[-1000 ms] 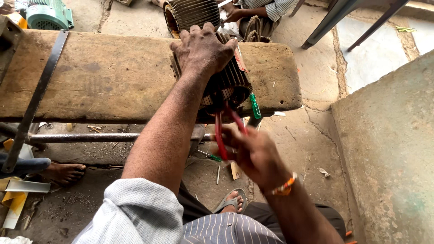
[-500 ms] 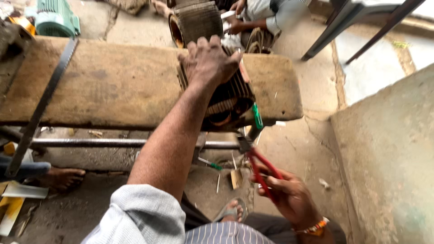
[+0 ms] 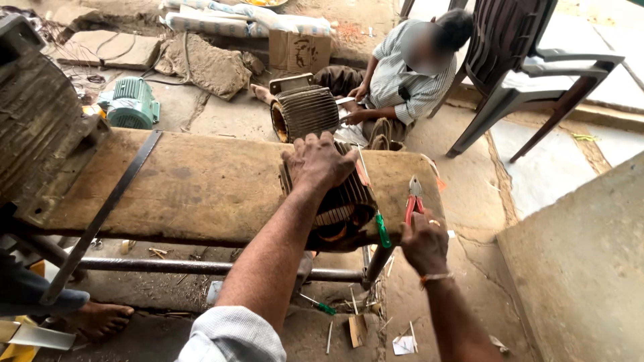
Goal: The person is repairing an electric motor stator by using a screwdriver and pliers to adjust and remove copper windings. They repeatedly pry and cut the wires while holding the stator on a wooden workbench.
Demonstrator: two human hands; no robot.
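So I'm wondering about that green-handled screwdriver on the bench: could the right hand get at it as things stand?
Probably yes. The green-handled screwdriver lies on the wooden bench just left of the right hand, with nothing between them. But that hand already grips red-handled pliers, so it would need to free its fingers first.

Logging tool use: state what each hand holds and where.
Right hand holds red-handled pliers by the handles. Left hand lies flat on the ribbed motor stator.

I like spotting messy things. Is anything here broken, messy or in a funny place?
Yes. The finned motor shell under the left hand sticks out past the front edge of the wooden bench. Small scraps lie scattered on the ground below. The right hand holds red-handled pliers.
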